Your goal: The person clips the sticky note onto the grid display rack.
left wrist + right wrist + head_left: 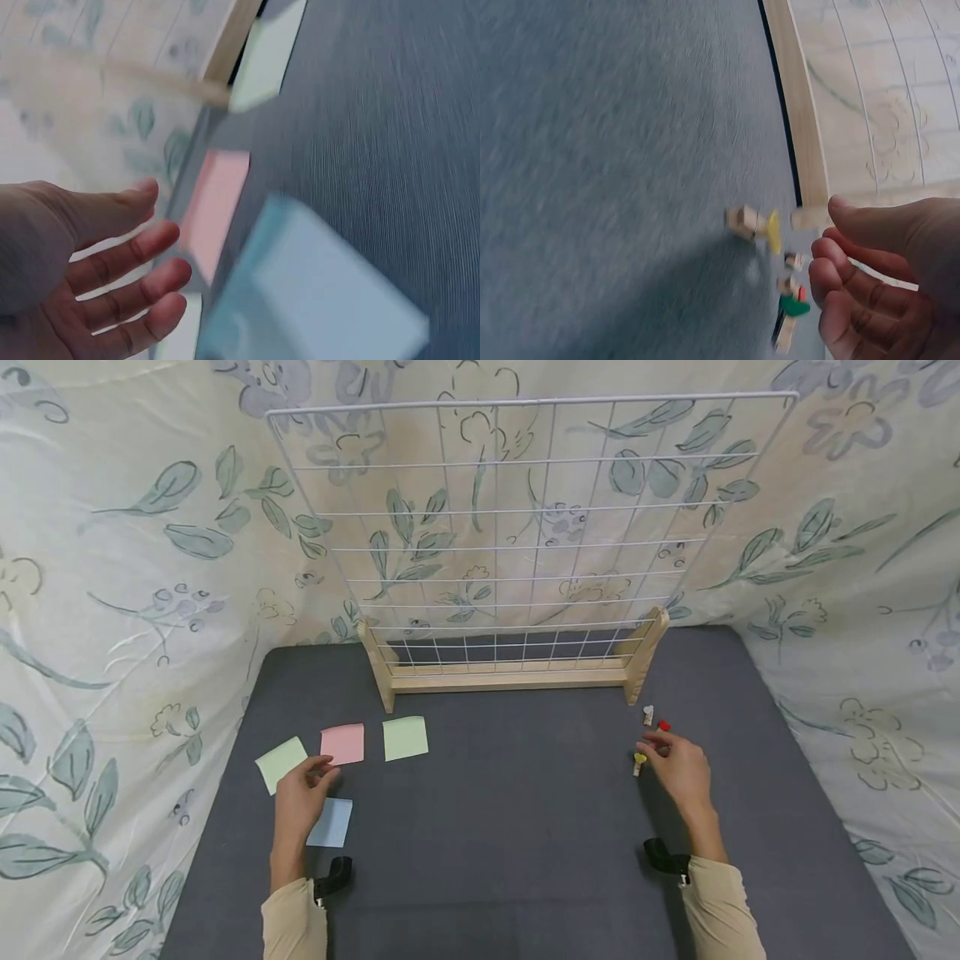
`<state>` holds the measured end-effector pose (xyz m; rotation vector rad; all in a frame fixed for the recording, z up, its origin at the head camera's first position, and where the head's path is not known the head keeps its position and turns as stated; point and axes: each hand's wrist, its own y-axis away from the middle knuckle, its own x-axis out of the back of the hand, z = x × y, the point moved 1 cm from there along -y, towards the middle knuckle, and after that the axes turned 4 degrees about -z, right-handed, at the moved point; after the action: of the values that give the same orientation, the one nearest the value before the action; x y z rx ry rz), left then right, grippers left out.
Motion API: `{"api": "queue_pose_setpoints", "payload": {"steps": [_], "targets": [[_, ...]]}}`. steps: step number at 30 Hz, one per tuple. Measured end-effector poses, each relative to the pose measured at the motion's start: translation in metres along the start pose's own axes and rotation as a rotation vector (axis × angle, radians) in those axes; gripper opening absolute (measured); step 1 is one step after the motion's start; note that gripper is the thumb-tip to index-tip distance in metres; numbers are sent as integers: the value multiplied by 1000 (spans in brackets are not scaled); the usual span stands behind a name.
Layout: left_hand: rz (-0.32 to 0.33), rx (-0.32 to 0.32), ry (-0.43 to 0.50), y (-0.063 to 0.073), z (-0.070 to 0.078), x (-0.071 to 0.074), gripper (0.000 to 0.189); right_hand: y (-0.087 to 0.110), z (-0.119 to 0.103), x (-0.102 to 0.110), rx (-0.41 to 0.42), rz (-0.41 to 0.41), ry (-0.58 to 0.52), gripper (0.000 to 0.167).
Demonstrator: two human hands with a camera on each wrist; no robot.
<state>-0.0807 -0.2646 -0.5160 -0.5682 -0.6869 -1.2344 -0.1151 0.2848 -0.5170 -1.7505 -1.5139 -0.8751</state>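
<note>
My left hand (306,789) hovers over the paper notes at the left, fingers loosely bent and holding nothing. Around it lie a pink note (342,743), a blue note (330,823) and a green note (281,763), with a second green note (406,738) farther right. At the right, my right hand (681,772) is beside a small wooden clip with a yellow top (639,760). In the right wrist view its fingers are relaxed, apart from that yellow-topped clip (751,223). Nearby are a red-topped clip (663,725), a whitish one (648,716) and a green-topped one (791,309).
A white wire grid (525,510) stands upright in a wooden base (510,679) at the back of the dark table (510,827). Flower-patterned cloth (135,635) hangs behind and at both sides.
</note>
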Motion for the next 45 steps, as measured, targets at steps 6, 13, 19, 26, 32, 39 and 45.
{"api": "queue_pose_setpoints", "payload": {"steps": [6,13,19,26,32,39,45], "targets": [[42,114,-31,19,-25,13,22,8,12,2,-95,-47,26,34],[-15,143,-69,29,-40,14,27,12,17,-7,-82,-72,23,33],[4,115,-88,31,-40,10,16,10,17,-15,-72,-74,-2,28],[23,108,-77,31,-41,12,7,6,10,-15,-36,-52,-88,25],[-67,88,43,21,-37,15,8,2,4,-11,-21,-35,-105,34],[-134,77,246,8,-26,15,14,-9,-12,-8,47,-40,-88,22],[-166,53,448,-8,-8,15,18,-21,-33,-7,77,-78,-111,24]]}}
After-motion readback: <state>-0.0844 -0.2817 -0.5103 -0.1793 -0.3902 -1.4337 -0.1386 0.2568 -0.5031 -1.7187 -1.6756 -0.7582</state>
